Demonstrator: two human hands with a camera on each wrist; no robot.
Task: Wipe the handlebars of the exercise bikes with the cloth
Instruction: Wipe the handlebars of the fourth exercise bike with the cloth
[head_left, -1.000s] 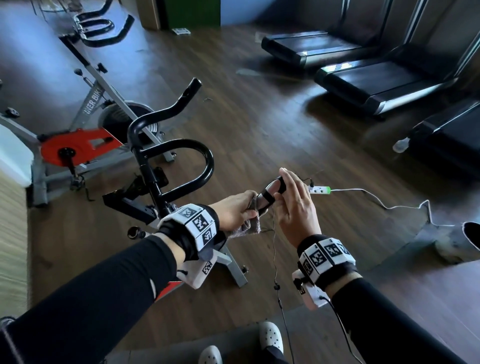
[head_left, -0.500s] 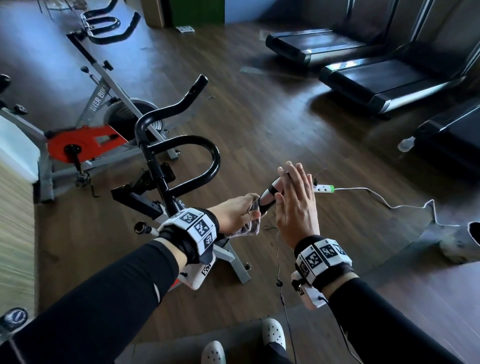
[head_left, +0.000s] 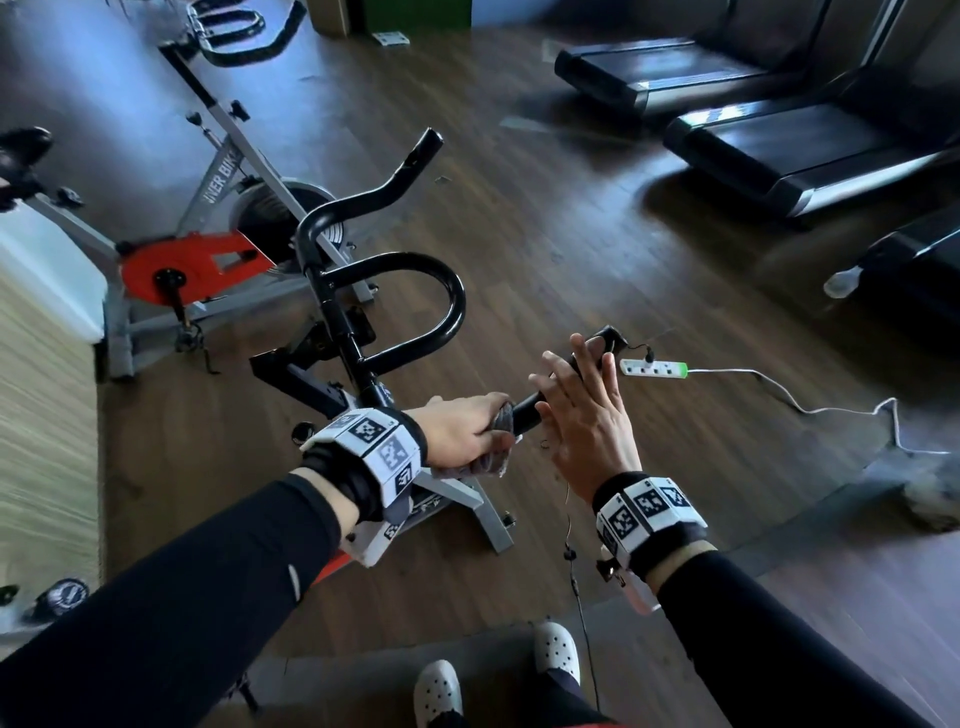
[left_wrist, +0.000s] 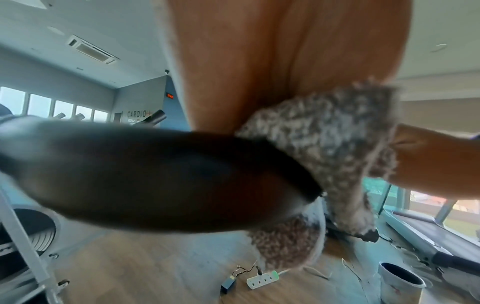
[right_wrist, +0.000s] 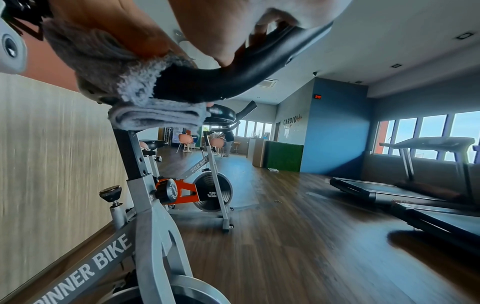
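The near exercise bike's black handlebar (head_left: 415, 312) has a loop and two arms. My left hand (head_left: 467, 431) grips a grey fluffy cloth (head_left: 493, 457) wrapped round the right arm of the bar. In the left wrist view the cloth (left_wrist: 324, 133) covers the bar (left_wrist: 155, 174) under my fingers. My right hand (head_left: 582, 405) lies on the bar's end just ahead of the left, its fingers straight and spread. The right wrist view shows the cloth (right_wrist: 135, 86) bunched on the bar (right_wrist: 233, 78).
A second grey bike (head_left: 208, 260) with a red guard stands to the left, and another handlebar (head_left: 234, 31) lies farther back. Treadmills (head_left: 779, 130) fill the right side. A white power strip (head_left: 654, 369) and its cable lie on the wood floor. A wall runs along the left.
My right hand's fingers, curved over the bar end before, have straightened and spread. My left hand with the cloth now sits a little farther back, leaving bare bar between the hands.
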